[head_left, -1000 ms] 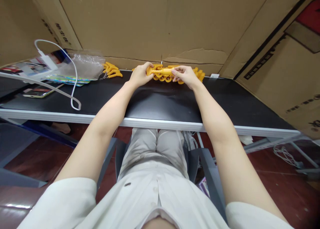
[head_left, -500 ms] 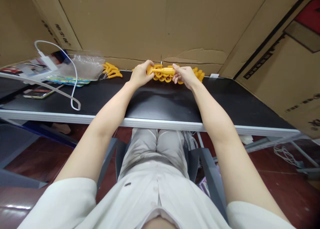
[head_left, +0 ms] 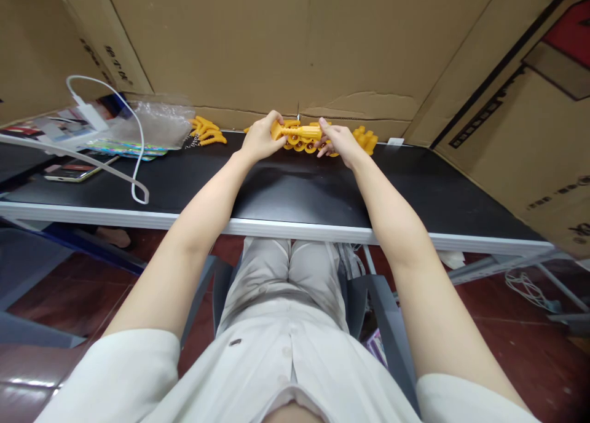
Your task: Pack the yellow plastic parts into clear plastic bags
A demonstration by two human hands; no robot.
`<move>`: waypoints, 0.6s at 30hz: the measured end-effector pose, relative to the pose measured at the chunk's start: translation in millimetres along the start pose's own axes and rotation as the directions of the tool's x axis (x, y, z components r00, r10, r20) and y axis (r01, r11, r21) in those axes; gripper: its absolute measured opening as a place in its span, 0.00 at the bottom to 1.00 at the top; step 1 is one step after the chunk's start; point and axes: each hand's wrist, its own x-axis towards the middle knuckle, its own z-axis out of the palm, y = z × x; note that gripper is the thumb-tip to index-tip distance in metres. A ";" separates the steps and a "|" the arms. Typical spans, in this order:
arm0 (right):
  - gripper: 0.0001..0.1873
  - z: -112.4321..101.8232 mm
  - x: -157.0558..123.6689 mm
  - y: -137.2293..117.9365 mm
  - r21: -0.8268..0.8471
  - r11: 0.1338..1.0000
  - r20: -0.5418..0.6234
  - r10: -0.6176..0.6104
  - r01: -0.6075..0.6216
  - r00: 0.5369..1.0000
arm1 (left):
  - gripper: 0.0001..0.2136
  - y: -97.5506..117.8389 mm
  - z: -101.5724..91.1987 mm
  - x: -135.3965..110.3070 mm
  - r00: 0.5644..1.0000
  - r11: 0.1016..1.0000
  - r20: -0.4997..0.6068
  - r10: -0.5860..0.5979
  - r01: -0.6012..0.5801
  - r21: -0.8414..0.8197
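My left hand [head_left: 263, 137] is closed round the flared left end of a long yellow plastic part [head_left: 304, 131]. The part lies level above the back of the table, with a narrow ringed neck and a thicker ribbed body. At its right end is my right hand [head_left: 343, 144], thumb on top against the tip and the other fingers curled below. Behind and beneath the part, several yellow round cup-like pieces [head_left: 310, 146] stand in rows, partly hidden by it and my fingers.
Yellow curved pieces [head_left: 207, 130] lie left of my hands, beside small metal springs [head_left: 192, 142]. More yellow pieces [head_left: 366, 140] stand at right. A clear plastic bag [head_left: 159, 125], a phone [head_left: 78, 169] and a white cable [head_left: 138, 134] occupy the left. Cardboard [head_left: 295, 48] walls the table's back.
The fingers of my right hand have shifted slightly under the right end of the yellow part. My left hand keeps its hold, nearly unmoved.
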 end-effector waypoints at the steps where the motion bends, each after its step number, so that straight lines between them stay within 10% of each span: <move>1: 0.42 0.6 0.2 -0.4 -0.042 0.998 -0.020 -0.045 0.044 0.999 | 0.16 -1.8 1.0 0.2 1.000 1.000 -0.005 0.002 -0.002 0.001; 8: 0.37 2.4 0.3 -3.6 -0.556 0.741 0.042 -0.428 0.377 0.903 | 0.14 -2.0 3.6 -0.2 0.999 1.000 -0.042 0.001 -0.002 -0.028; 18: 0.21 2.3 -6.1 -5.1 -0.756 0.511 0.182 -0.435 0.408 0.882 | 0.15 14.7 -1.3 -1.5 0.999 1.000 -0.021 -0.030 0.030 0.008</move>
